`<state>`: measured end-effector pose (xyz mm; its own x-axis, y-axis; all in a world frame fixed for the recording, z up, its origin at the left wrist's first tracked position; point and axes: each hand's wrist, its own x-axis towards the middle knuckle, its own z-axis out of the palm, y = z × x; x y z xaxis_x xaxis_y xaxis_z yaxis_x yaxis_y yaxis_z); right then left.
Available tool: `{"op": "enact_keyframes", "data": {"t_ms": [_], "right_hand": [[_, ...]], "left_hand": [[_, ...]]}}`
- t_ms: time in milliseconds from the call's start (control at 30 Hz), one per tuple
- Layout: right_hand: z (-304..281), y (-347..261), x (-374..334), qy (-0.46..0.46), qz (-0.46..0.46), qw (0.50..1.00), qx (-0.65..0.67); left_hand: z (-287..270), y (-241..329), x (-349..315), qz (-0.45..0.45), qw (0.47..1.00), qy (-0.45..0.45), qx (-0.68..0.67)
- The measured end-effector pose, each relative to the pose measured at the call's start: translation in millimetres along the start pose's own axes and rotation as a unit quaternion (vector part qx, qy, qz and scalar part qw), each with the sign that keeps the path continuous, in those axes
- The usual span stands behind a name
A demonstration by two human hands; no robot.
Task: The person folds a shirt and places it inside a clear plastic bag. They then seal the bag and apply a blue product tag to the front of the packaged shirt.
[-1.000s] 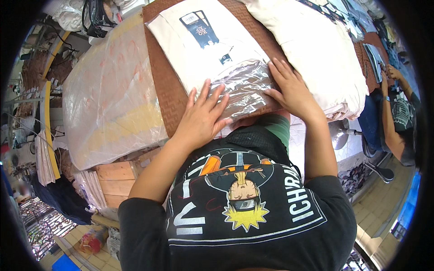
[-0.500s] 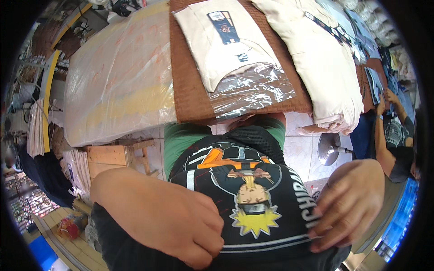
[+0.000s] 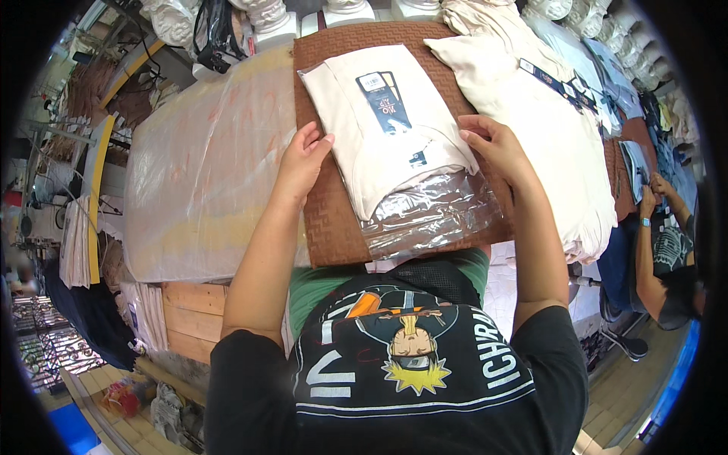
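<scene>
A cream folded garment [image 3: 356, 140] in a clear plastic bag lies flat on a brown textured mat, a dark blue tag [image 3: 390, 110] on its front. The bag's loose clear end [image 3: 432, 220] points toward me. My left hand [image 3: 307, 155] is at the bag's left edge, thumb and fingers apart, its thumb tip by the plastic. Opposite it, my right hand [image 3: 497, 148] is at the right edge with fingers extended and fingertips close to or touching the bag. Neither hand is closed around the package.
Left of the brown mat [image 3: 326, 220] is a thick plastic-covered pad [image 3: 212, 167]. A pile of cream garments [image 3: 538, 144] lies to the right. White pedestals [image 3: 345, 15] and a black bag [image 3: 220, 34] stand behind. At far right another person's hands [image 3: 656, 189] handle blue clothing.
Both my hands have moved from near my lap up to the sides of the bagged garment. My view has shifted, showing more of the table's far side.
</scene>
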<state>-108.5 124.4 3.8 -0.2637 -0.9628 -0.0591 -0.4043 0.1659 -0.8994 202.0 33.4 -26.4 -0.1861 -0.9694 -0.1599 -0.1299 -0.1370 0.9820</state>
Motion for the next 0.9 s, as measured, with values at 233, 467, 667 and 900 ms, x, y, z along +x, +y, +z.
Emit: {"op": "enact_keyframes", "data": {"t_ms": [233, 467, 667, 900], "right_hand": [[12.1, 21.8, 22.0, -0.003, 0.083, 0.994, 0.064], [4.9, 21.1, 0.2, 0.004, 0.113, 0.993, 0.011], [44.2, -38.8, -28.9, 0.119, -0.146, 0.962, -0.197], [81.7, -62.6, -36.7, 0.084, -0.201, 0.939, -0.266]], "left_hand": [[13.6, 11.9, 11.5, -0.090, 0.995, -0.043, -0.009], [20.8, 12.9, -16.0, -0.107, 0.987, -0.087, -0.077], [31.2, 1.3, -52.1, -0.138, 0.975, -0.092, -0.145], [44.0, -8.5, -74.4, -0.132, 0.970, -0.110, -0.171]]}}
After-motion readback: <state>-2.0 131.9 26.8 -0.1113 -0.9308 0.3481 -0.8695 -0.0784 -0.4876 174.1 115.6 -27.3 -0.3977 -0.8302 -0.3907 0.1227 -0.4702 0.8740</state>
